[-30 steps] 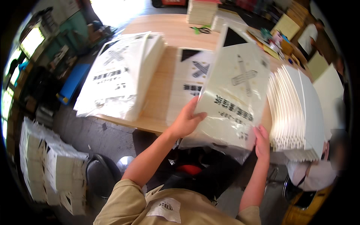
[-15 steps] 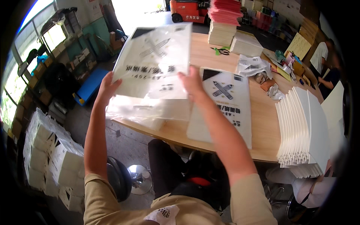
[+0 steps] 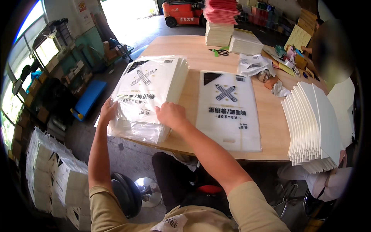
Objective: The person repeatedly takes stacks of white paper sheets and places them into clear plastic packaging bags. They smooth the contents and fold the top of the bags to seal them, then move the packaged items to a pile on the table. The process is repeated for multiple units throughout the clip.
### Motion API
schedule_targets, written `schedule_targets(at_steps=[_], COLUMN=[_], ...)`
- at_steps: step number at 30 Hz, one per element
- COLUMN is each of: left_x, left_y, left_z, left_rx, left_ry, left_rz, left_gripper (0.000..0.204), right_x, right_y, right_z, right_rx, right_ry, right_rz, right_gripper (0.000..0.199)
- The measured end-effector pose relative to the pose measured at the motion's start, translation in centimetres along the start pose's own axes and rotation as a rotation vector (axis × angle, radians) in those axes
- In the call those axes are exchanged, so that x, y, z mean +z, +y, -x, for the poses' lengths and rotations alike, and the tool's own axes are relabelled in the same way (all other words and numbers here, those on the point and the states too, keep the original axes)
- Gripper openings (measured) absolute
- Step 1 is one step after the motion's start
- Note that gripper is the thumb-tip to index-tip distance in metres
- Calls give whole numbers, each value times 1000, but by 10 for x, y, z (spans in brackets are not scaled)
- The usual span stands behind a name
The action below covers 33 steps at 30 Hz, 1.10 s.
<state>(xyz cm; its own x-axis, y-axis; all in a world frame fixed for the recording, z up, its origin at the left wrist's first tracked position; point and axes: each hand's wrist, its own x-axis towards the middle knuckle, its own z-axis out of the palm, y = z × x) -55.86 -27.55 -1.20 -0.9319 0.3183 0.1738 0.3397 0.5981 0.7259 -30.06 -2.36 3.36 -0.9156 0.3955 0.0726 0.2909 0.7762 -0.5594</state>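
Both hands are down on the stack of filled plastic bags [image 3: 148, 96] at the table's [image 3: 193, 54] near-left edge. The left hand [image 3: 108, 111] presses its left side, fingers together and flat. The right hand [image 3: 170, 115] rests on the near right corner, fingers curled, beside a single flat bag [image 3: 228, 110].

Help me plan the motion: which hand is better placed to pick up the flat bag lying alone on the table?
Probably the right hand: it rests on the stack at the edge facing the single bag. The left hand is at the stack's far edge.
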Motion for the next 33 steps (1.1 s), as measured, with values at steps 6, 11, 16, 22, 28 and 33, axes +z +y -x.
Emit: schedule_targets(at_steps=[6,11,16,22,28,33], left_x=[5,7,5,40,-10,-28], left_y=[3,-2,5,34,-114,-90], left_z=[-29,-44,-31,-44,-100,-113], left_rx=[35,100,92,233,544,369], left_ry=[-38,-18,16,36,-77,16], left_rz=[-22,-179,-222,-464,-939,-840], left_gripper=[64,64,67,64,54,64], right_x=[6,2,9,59,3,-8], right_y=[-13,-6,1,52,53,161], right_z=[7,-3,-28,-78,7,108], right_rx=[-57,-18,75,20,-56,-152], right_ry=[8,19,31,364,106,430], right_rz=[208,256,165,29,-159,-280], right_gripper=[45,58,75,79,74,50])
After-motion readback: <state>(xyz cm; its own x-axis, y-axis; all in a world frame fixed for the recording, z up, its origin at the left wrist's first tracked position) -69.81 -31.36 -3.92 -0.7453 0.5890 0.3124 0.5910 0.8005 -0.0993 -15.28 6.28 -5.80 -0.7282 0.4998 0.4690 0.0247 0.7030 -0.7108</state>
